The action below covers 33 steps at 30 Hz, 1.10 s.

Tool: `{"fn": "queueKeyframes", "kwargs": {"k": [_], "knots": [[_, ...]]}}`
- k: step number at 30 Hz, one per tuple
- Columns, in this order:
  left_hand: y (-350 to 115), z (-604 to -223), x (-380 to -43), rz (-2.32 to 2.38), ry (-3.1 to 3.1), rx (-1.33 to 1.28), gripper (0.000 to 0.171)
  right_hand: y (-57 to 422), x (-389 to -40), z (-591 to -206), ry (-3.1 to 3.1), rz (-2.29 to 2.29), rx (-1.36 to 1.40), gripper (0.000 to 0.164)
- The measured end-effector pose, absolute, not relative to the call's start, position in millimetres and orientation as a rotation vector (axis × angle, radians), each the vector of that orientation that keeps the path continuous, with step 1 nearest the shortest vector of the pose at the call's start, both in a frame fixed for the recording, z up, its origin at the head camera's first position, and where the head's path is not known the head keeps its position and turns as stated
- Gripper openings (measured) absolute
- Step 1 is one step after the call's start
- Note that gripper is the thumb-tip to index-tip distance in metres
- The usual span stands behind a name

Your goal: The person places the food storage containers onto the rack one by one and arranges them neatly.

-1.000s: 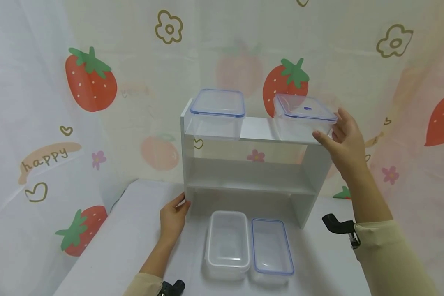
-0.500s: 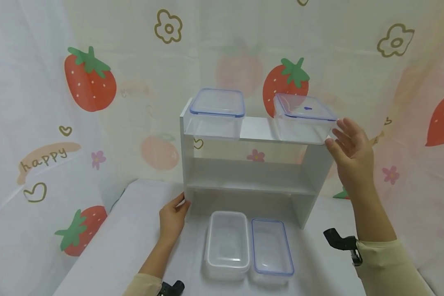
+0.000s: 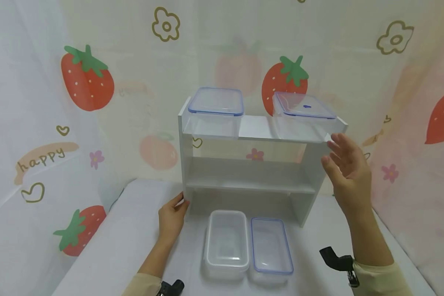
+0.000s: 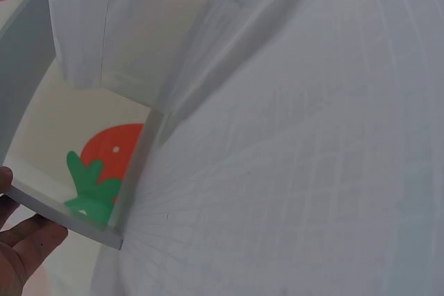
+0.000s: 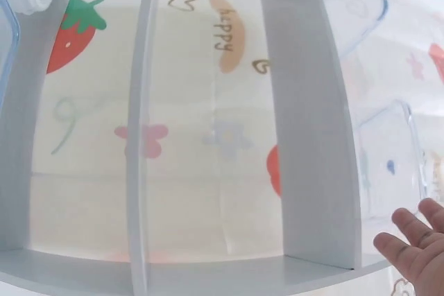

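A white shelf rack (image 3: pixel 251 174) stands on the table. My left hand (image 3: pixel 171 218) pinches the lower edge of its left side panel, thumb on one face and fingers on the other in the left wrist view. My right hand (image 3: pixel 350 181) is beside the rack's upper right corner, fingers spread and holding nothing. Close to it, a clear container (image 3: pixel 304 107) with a blue-rimmed lid and a small blue mark sits on the top board, set at a slight angle. Another clear blue-rimmed container (image 3: pixel 216 102) sits at the left end of that board.
In front of the rack, a clear container with a frosted lid (image 3: pixel 227 240) and a narrower blue-rimmed container (image 3: pixel 271 246) lie side by side on the white table (image 3: pixel 107 246). A strawberry-print curtain (image 3: pixel 133 61) hangs behind and around.
My right hand has let go of the top right container and drawn down from it. That container stays on the top board. My left hand has kept its hold on the rack.
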State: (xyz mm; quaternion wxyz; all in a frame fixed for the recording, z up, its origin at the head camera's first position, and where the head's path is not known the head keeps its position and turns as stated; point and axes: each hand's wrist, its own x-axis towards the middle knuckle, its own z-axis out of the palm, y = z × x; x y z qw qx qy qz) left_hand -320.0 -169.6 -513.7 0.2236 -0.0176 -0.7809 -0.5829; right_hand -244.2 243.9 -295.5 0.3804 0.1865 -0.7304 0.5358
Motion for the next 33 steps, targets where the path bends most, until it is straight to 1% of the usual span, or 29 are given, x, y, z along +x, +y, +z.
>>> {"fn": "queueKeyframes", "kwargs": {"k": [5, 10, 21, 33], "knots": [[-169, -512, -320, -1.622, -2.154, -0.055, 0.041, 240, -233, -311, -1.844, 1.351, 0.560, 0.057], [-168, -512, -321, -1.609, -2.157, -0.051, 0.040, 243, -225, -334, -1.879, 1.272, 0.610, 0.062], [-169, -514, -318, -1.624, -2.139, -0.039, 0.040, 246, -207, -376, -2.026, 1.297, 0.550, 0.067], [-169, -512, -317, -1.616, -2.153, -0.044, 0.041, 238, -193, -429, -2.169, 1.322, 0.499, 0.064]]}}
